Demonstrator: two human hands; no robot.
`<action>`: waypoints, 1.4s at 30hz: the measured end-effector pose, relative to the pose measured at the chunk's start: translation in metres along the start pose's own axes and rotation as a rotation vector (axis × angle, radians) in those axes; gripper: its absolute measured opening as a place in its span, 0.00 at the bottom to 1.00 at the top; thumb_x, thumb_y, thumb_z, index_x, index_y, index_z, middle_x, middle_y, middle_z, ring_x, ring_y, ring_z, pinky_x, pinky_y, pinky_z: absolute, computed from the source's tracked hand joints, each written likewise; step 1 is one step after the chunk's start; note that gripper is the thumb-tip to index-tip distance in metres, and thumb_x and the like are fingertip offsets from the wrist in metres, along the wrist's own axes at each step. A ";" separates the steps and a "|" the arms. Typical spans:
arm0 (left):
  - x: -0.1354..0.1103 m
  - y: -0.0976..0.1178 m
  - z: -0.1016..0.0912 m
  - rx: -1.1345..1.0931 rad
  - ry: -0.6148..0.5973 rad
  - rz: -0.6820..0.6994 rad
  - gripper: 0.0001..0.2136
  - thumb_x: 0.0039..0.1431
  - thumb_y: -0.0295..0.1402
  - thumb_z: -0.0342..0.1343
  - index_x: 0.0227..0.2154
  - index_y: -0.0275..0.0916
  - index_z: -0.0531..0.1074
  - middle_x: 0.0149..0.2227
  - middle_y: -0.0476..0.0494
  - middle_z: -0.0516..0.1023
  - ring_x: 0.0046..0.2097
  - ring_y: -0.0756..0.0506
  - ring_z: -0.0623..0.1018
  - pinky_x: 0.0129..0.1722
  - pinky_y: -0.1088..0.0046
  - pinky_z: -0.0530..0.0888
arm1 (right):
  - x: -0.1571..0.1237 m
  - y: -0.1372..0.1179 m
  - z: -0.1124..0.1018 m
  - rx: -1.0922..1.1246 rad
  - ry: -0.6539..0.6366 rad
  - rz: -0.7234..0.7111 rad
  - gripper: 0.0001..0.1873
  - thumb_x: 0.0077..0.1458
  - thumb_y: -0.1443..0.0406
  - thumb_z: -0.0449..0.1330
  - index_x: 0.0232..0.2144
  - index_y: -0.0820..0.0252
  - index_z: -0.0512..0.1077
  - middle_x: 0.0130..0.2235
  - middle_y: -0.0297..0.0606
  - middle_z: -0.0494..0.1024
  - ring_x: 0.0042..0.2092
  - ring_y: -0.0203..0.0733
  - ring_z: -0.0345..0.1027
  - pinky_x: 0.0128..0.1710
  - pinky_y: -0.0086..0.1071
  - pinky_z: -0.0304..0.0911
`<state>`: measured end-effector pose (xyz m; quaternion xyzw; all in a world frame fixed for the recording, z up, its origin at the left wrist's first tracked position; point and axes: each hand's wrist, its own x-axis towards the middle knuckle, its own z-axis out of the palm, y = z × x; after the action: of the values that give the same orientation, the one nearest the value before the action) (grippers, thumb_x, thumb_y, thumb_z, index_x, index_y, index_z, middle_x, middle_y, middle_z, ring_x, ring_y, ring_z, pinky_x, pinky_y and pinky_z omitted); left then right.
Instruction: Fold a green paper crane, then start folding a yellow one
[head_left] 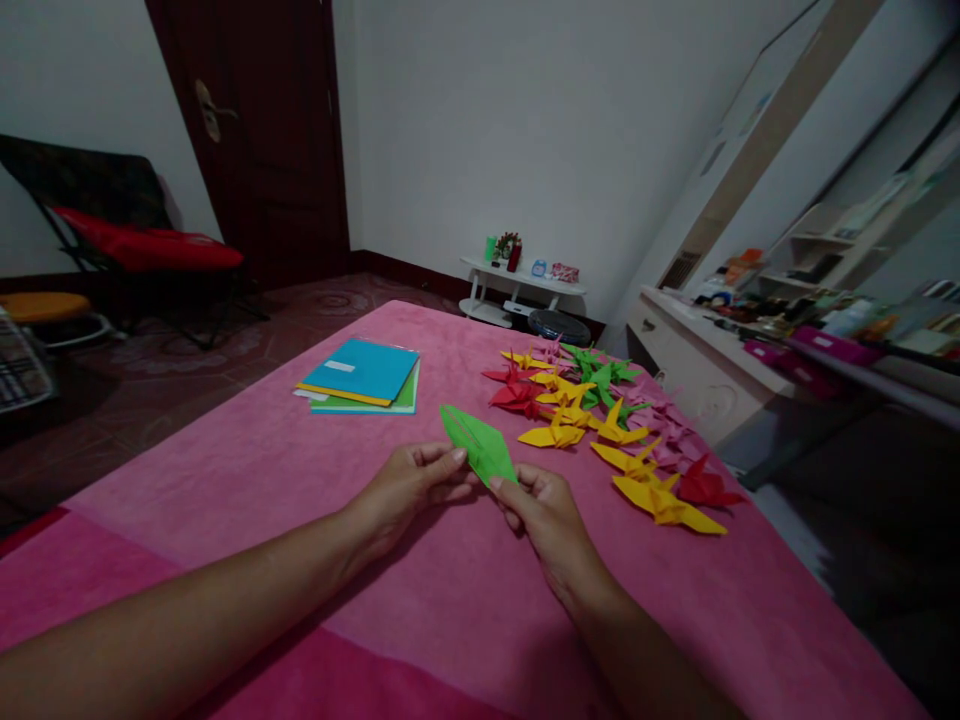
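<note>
A green sheet of origami paper [480, 442], folded into a narrow diamond, is held tilted above the pink-covered table. My left hand [427, 482] pinches its left edge between thumb and fingers. At its lower right corner, my right hand [541, 508] grips the paper with the thumb on top. Just beyond and to the right lie several folded paper cranes, among them a yellow crane [664, 502], a red crane [517, 398] and a green crane [600, 380]. Pink cranes are partly hidden behind the others.
A stack of coloured paper [360, 372], blue on top, lies on the pink tablecloth [247, 470] at the far left. Past the table stand a small white shelf [525, 275], a cluttered dresser [712, 350] at right, and a folding chair with red cloth [150, 245] at left.
</note>
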<state>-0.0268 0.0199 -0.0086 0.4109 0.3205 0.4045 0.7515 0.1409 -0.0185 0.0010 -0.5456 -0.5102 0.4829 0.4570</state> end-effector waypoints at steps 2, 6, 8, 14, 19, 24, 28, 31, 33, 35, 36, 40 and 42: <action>-0.003 -0.002 0.004 -0.001 0.037 -0.010 0.16 0.47 0.42 0.65 0.32 0.32 0.78 0.34 0.39 0.80 0.34 0.49 0.77 0.41 0.73 0.74 | -0.003 0.002 0.006 0.011 0.001 -0.016 0.12 0.49 0.58 0.60 0.23 0.61 0.68 0.17 0.25 0.59 0.20 0.30 0.48 0.20 0.26 0.44; -0.004 -0.003 0.009 -0.010 0.026 0.034 0.13 0.49 0.40 0.64 0.28 0.33 0.77 0.30 0.42 0.78 0.32 0.49 0.77 0.39 0.72 0.74 | -0.007 0.003 0.012 -0.008 -0.072 -0.022 0.10 0.48 0.60 0.62 0.26 0.62 0.71 0.20 0.28 0.63 0.21 0.30 0.52 0.20 0.26 0.49; -0.002 -0.002 0.006 0.036 0.021 0.055 0.12 0.49 0.39 0.63 0.27 0.33 0.76 0.27 0.44 0.77 0.29 0.50 0.75 0.35 0.75 0.72 | -0.007 0.001 0.011 -0.013 -0.145 -0.029 0.11 0.47 0.59 0.63 0.27 0.62 0.71 0.22 0.29 0.65 0.22 0.31 0.55 0.21 0.26 0.52; 0.008 0.010 -0.009 0.530 -0.073 0.010 0.13 0.50 0.40 0.58 0.20 0.34 0.71 0.17 0.53 0.64 0.18 0.55 0.59 0.19 0.78 0.54 | -0.002 -0.004 -0.007 -0.080 0.016 -0.179 0.17 0.52 0.53 0.60 0.26 0.61 0.68 0.25 0.32 0.68 0.26 0.34 0.61 0.26 0.27 0.58; 0.010 0.020 -0.006 0.857 -0.343 0.060 0.10 0.54 0.35 0.54 0.28 0.34 0.77 0.21 0.51 0.68 0.22 0.54 0.61 0.22 0.78 0.57 | 0.004 0.001 -0.010 -0.059 0.080 -0.168 0.22 0.46 0.56 0.65 0.41 0.59 0.66 0.32 0.33 0.70 0.30 0.35 0.66 0.28 0.28 0.62; 0.015 0.009 -0.008 0.971 -0.310 0.146 0.09 0.52 0.33 0.56 0.31 0.34 0.78 0.25 0.47 0.75 0.26 0.51 0.69 0.26 0.77 0.64 | 0.006 0.011 -0.005 -0.160 0.012 -0.112 0.10 0.44 0.65 0.64 0.31 0.61 0.70 0.27 0.31 0.70 0.28 0.34 0.65 0.27 0.27 0.60; 0.017 0.002 -0.015 1.111 -0.259 0.232 0.06 0.50 0.32 0.59 0.28 0.35 0.78 0.27 0.45 0.77 0.29 0.49 0.73 0.30 0.76 0.67 | 0.006 0.020 -0.007 -0.414 -0.033 -0.205 0.02 0.46 0.70 0.60 0.27 0.60 0.72 0.25 0.30 0.70 0.27 0.34 0.63 0.26 0.27 0.56; 0.017 0.001 -0.016 1.194 -0.226 0.314 0.04 0.49 0.31 0.61 0.27 0.37 0.78 0.30 0.45 0.77 0.31 0.49 0.74 0.32 0.76 0.68 | 0.005 0.020 -0.010 -0.628 -0.088 -0.330 0.06 0.46 0.73 0.60 0.26 0.58 0.73 0.27 0.31 0.72 0.29 0.34 0.63 0.29 0.28 0.55; 0.016 0.003 -0.014 1.219 -0.224 0.367 0.03 0.48 0.30 0.61 0.26 0.37 0.78 0.30 0.45 0.76 0.32 0.49 0.74 0.33 0.76 0.68 | 0.006 0.019 -0.010 -0.697 -0.111 -0.393 0.07 0.46 0.74 0.60 0.26 0.58 0.74 0.30 0.32 0.73 0.33 0.35 0.64 0.32 0.28 0.56; 0.015 0.006 -0.012 1.226 -0.283 0.417 0.02 0.49 0.26 0.59 0.26 0.36 0.77 0.29 0.46 0.75 0.33 0.50 0.73 0.34 0.76 0.68 | 0.007 0.018 -0.010 -0.709 -0.140 -0.441 0.09 0.46 0.76 0.59 0.25 0.58 0.73 0.31 0.33 0.73 0.34 0.36 0.65 0.34 0.28 0.56; 0.014 0.009 -0.012 1.223 -0.330 0.438 0.03 0.50 0.25 0.58 0.26 0.36 0.76 0.29 0.47 0.74 0.33 0.50 0.73 0.34 0.77 0.68 | 0.007 0.018 -0.010 -0.701 -0.157 -0.461 0.10 0.46 0.77 0.57 0.25 0.59 0.73 0.31 0.33 0.73 0.35 0.35 0.65 0.34 0.28 0.56; 0.006 0.023 -0.015 1.180 -0.552 0.401 0.09 0.52 0.20 0.52 0.32 0.35 0.76 0.30 0.48 0.74 0.33 0.52 0.72 0.35 0.78 0.68 | 0.008 0.019 -0.008 -0.650 -0.250 -0.501 0.15 0.45 0.81 0.53 0.25 0.59 0.72 0.30 0.32 0.73 0.35 0.35 0.66 0.36 0.27 0.57; 0.001 0.031 -0.018 1.166 -0.629 0.308 0.10 0.52 0.22 0.55 0.37 0.35 0.75 0.33 0.47 0.75 0.34 0.51 0.73 0.36 0.77 0.68 | 0.007 0.017 -0.009 -0.646 -0.298 -0.479 0.16 0.45 0.81 0.51 0.26 0.59 0.73 0.31 0.32 0.74 0.35 0.34 0.66 0.36 0.27 0.57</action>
<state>-0.0519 0.0382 0.0101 0.8880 0.1903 0.1294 0.3982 0.1522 -0.0127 -0.0147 -0.4512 -0.8080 0.2519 0.2832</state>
